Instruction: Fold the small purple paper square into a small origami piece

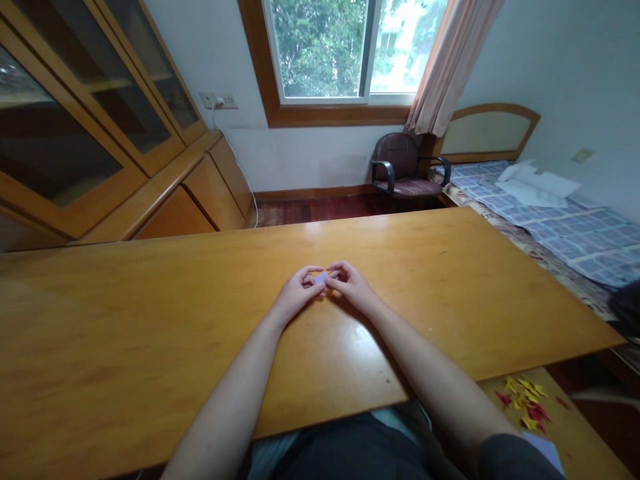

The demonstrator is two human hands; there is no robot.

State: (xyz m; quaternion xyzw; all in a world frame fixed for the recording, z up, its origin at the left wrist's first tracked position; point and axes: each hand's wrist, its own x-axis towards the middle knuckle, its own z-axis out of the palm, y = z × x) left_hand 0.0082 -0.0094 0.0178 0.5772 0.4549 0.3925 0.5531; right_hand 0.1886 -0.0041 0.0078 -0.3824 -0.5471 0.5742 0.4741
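Observation:
Both of my hands rest together on the wooden table point(150, 320), near its middle. My left hand point(296, 293) and my right hand point(351, 283) pinch a small pale lilac piece of paper point(321, 278) between their fingertips. The fingers of both hands are curled and closed on the paper, which is mostly hidden by them. My forearms reach in from the table's near edge.
A lower wooden surface at the bottom right holds several small folded yellow and red paper pieces point(525, 400). A wooden glass-door cabinet point(90, 133) stands at the left. Beyond the table are a dark armchair point(405, 170), a bed point(560, 213) and a window point(350, 53).

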